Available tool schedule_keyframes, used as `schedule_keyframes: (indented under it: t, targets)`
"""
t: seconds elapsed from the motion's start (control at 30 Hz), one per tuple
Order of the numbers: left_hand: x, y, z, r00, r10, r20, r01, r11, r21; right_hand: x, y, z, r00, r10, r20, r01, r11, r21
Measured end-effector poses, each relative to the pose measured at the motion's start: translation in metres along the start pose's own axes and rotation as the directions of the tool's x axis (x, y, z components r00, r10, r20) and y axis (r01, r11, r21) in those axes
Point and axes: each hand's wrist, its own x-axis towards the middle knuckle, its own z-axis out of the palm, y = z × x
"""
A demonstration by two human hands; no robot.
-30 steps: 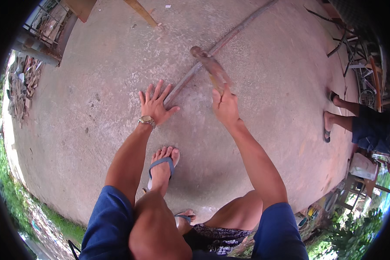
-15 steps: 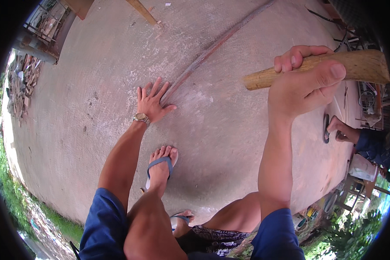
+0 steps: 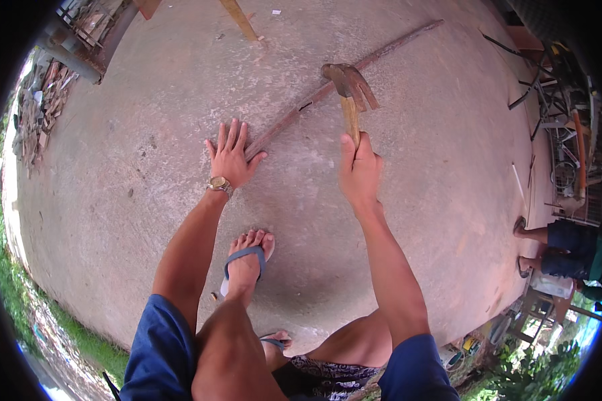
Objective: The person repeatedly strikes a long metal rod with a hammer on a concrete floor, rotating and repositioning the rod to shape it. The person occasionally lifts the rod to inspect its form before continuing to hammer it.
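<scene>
A rough concrete floor (image 3: 441,200) is being lit by daylight. It is being bordered by piled scrap (image 3: 43,110) at upper left, grass (image 3: 97,351) at lower left, cluttered metalwork (image 3: 556,130) at right, leafy plants (image 3: 545,371) at lower right.

Even daylight; soft shadow on concrete floor (image 3: 308,207); left edge overexposed; fisheye rim black.

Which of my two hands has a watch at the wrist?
Your left hand, spread open at the near end of the long bar, wears the watch. Your right hand, gripping the hammer, wears none.
</scene>
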Motion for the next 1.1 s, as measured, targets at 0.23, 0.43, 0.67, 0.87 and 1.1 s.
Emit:
schedule_keyframes:
  t: [0.23,0.43,0.67,0.87,1.1]
  targets:
    - [0.002,0.005,-0.009,0.993,-0.052,0.103,0.051,0.999,0.017,0.002,0.038,0.047,0.978,0.063,0.201,-0.021,0.978,-0.207]
    - [-0.002,0.009,-0.010,0.990,-0.083,0.118,0.080,0.996,0.030,0.017,0.003,0.032,0.969,0.045,0.243,-0.003,0.986,-0.170]
    - [0.001,0.011,-0.016,0.984,-0.100,0.146,0.095,0.995,0.036,0.059,-0.058,-0.024,0.888,-0.228,-0.399,0.406,0.796,0.449]
    - [0.000,0.014,-0.026,0.953,-0.131,0.272,0.110,0.990,0.090,0.030,-0.003,0.030,0.968,0.097,0.230,-0.085,0.994,-0.063]
    - [0.006,0.019,-0.027,0.929,-0.221,0.297,0.196,0.974,0.112,0.069,-0.028,-0.032,0.967,-0.223,-0.124,0.234,0.969,0.084]
